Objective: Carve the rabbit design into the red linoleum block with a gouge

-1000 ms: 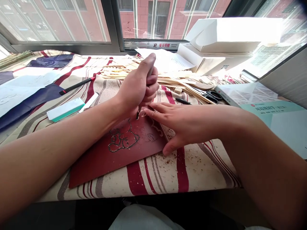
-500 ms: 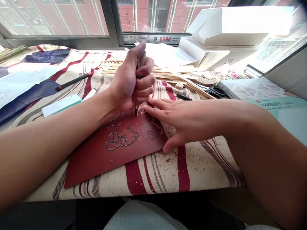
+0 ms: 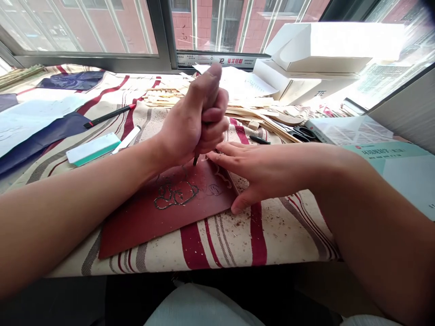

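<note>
My left hand (image 3: 200,115) is closed in a fist round an upright carving knife (image 3: 195,161), thumb on top. Only the knife's dark lower end shows; it meets a reddish-brown board (image 3: 136,231). Carved outlines (image 3: 175,194) of a cartoon-like figure mark the board's middle, with thinner drawn lines to their right. My right hand (image 3: 243,170) lies with fingers spread on the board's right edge, its fingertips close to the knife. Pale shavings and crumbs lie along that edge and on the striped cloth (image 3: 234,240).
Thin wooden strips (image 3: 251,113), black scissors (image 3: 302,132) and a black pen (image 3: 260,140) lie beyond my hands. White boxes (image 3: 306,83) stand by the window. Books (image 3: 387,154) lie at right. A red-tipped black pen (image 3: 110,116) and white-and-green box (image 3: 93,148) lie at left.
My left fist has shifted slightly right and tipped over, so less of the knife shows below it. My right hand stays on the board's edge. The whole view has shifted slightly.
</note>
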`<state>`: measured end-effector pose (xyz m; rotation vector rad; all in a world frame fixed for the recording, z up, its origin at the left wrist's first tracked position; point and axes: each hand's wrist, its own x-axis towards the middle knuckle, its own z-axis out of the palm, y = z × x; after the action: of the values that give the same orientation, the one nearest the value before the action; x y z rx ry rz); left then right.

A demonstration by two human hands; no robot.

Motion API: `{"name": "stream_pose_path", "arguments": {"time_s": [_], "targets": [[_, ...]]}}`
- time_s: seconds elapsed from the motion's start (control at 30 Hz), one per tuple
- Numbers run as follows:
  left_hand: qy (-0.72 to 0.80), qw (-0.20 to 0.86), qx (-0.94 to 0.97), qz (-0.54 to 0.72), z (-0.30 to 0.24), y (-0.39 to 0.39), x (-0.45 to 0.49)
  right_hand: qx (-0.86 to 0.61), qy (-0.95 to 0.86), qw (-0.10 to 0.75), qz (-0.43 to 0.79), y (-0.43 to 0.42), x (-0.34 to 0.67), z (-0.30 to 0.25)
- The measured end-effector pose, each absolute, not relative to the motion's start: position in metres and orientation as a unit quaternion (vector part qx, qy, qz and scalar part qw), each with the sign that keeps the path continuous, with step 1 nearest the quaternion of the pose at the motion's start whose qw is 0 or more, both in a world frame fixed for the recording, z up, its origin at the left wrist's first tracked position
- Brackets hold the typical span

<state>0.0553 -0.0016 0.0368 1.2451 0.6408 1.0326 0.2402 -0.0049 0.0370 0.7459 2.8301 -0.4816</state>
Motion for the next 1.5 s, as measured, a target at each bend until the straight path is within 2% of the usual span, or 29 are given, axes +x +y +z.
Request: {"name": "stream_pose_path", "arguments": {"time_s": [0.1, 0.3, 0.5, 0.6, 0.67, 0.73, 0.87, 1.0, 1.17, 1.33, 1.5], "targets": [[0.267, 0.698, 0.548, 0.374, 0.039, 0.009, 0.045, 0.252, 0.951, 0.083, -0.157, -0.005, 0.239, 0.037], [0.303, 0.715, 0.493, 0.392, 0.037, 0.018, 0.042, 0.264, 0.942, 0.137, -0.156, -0.007, 0.234, 0.041], [0.285, 0.645, 0.495, 0.508, 0.034, -0.003, 0.051, 0.250, 0.947, 0.122, -0.157, -0.006, 0.236, 0.041], [0.263, 0.599, 0.584, 0.480, 0.036, -0.015, 0.057, 0.249, 0.947, 0.110, -0.170, -0.005, 0.236, 0.041], [0.260, 0.626, 0.615, 0.402, 0.038, -0.014, 0.057, 0.255, 0.944, 0.116, -0.176, -0.006, 0.236, 0.042], [0.275, 0.665, 0.578, 0.384, 0.040, -0.005, 0.051, 0.268, 0.938, 0.140, -0.171, -0.007, 0.234, 0.043], [0.302, 0.725, 0.495, 0.371, 0.034, 0.021, 0.036, 0.276, 0.934, 0.165, -0.158, -0.008, 0.232, 0.045], [0.265, 0.740, 0.471, 0.401, 0.027, 0.029, 0.032, 0.273, 0.934, 0.171, -0.153, -0.008, 0.232, 0.044], [0.225, 0.722, 0.523, 0.393, 0.032, 0.018, 0.031, 0.242, 0.955, 0.119, -0.126, -0.003, 0.237, 0.043], [0.216, 0.674, 0.530, 0.466, 0.035, 0.018, 0.022, 0.231, 0.972, 0.009, -0.036, 0.014, 0.245, 0.032], [0.227, 0.647, 0.524, 0.505, 0.037, 0.017, 0.019, 0.199, 0.978, -0.058, 0.020, 0.006, 0.237, 0.036]]}}
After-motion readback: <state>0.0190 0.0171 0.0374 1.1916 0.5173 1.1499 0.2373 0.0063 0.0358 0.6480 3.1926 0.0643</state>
